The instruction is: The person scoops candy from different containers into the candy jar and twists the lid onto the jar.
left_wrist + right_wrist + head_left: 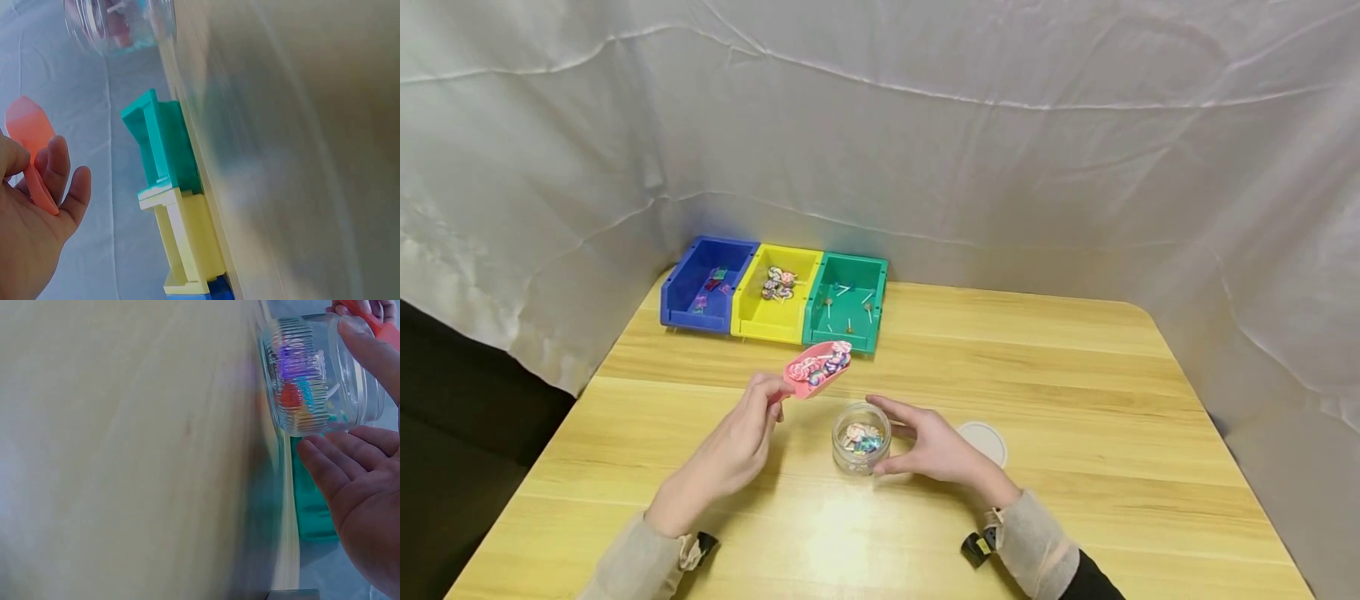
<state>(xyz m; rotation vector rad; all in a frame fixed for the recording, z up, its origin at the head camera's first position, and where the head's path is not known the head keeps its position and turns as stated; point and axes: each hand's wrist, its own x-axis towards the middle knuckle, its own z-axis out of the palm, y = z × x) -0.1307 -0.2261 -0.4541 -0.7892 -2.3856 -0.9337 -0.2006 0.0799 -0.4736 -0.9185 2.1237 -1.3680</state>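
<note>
My left hand point(733, 446) grips the handle of a pink scoop point(30, 125). Swirl-patterned lollipop pieces point(820, 363) fill the scoop, which hovers above the table just up and left of a clear jar point(838, 452). Thumb and fingers of my right hand point(936, 446) hold the jar from its right side, one on each side of the wall. The jar stands upright and uncovered, with colourful small candies point(863, 438) inside; the right wrist view shows its ribbed lower wall.
Behind the hands stand three joined bins: blue point(677, 317) with wrapped candies, yellow point(767, 331) with swirl lollipops, green point(842, 336) with small stick lollipops. A round white lid point(987, 442) lies right of the jar, partly behind the right hand. Grey curtains point(940, 183) hang behind the wooden table.
</note>
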